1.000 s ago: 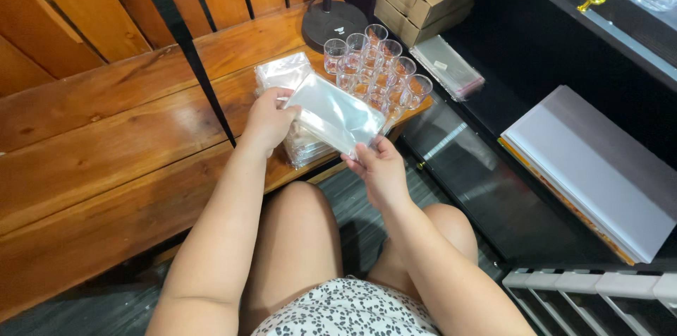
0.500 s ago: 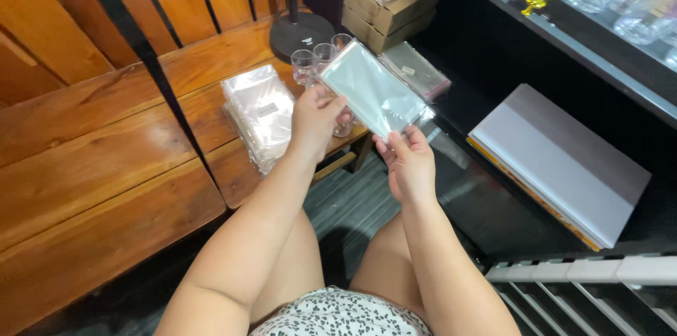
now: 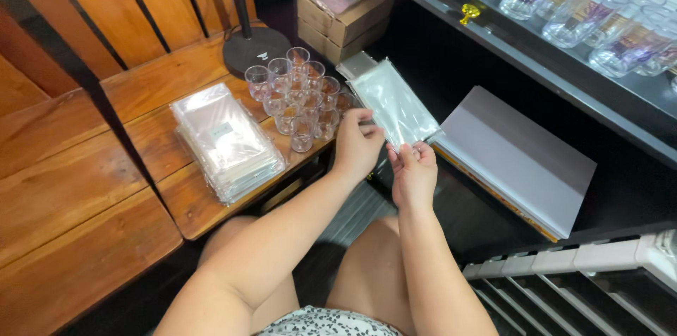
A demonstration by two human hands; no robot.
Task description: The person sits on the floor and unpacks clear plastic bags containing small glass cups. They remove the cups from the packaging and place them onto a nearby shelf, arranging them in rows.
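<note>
Both my hands hold one clear plastic bag [image 3: 395, 102] in the air over the gap beside the wooden table. My left hand [image 3: 357, 145] pinches its near left edge. My right hand [image 3: 413, 170] grips its near corner with thumb and fingers. A stack of the same clear bags [image 3: 224, 141] lies on the wooden table [image 3: 106, 145] to the left. Several small clear cups [image 3: 296, 98] stand in a cluster at the table's right end, just left of my left hand.
A black round lamp base [image 3: 256, 50] stands behind the cups. Cardboard boxes [image 3: 344, 8] and another pack of bags [image 3: 355, 65] sit beyond. A flat white box [image 3: 518, 156] lies on the dark floor at right. A shelf of large glasses [image 3: 585, 11] runs top right.
The bag was lifted off the stack on the table and carried right, past the cups. Both hands moved with it, and the view swung to the right.
</note>
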